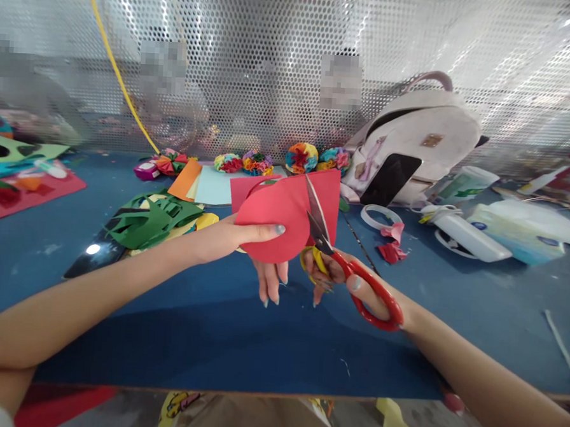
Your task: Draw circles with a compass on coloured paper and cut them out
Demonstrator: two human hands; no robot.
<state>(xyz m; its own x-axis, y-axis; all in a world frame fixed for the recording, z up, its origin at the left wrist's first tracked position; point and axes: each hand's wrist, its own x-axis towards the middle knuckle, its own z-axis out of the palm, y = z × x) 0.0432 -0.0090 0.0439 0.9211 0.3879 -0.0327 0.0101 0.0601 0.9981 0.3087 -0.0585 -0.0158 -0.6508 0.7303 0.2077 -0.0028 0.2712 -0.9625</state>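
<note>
A red sheet of paper (273, 216) is held up over the blue table, its near edge cut into a rounded curve. My left hand (261, 250) grips it from the left, thumb on top and fingers underneath. In my right hand (332, 273) is a pair of scissors (333, 251) with one red and one yellow handle loop. The blades are spread apart at the right side of the paper, pointing away from me; part of the sheet lies beyond them.
Green cut paper (158, 219) and a phone (96, 254) lie left. Colourful paper flowers (302, 157) line the perforated metal wall. A pale backpack (413, 137) with a dark phone (390, 179), a white headband (380, 217) and a tissue pack (516, 235) are right.
</note>
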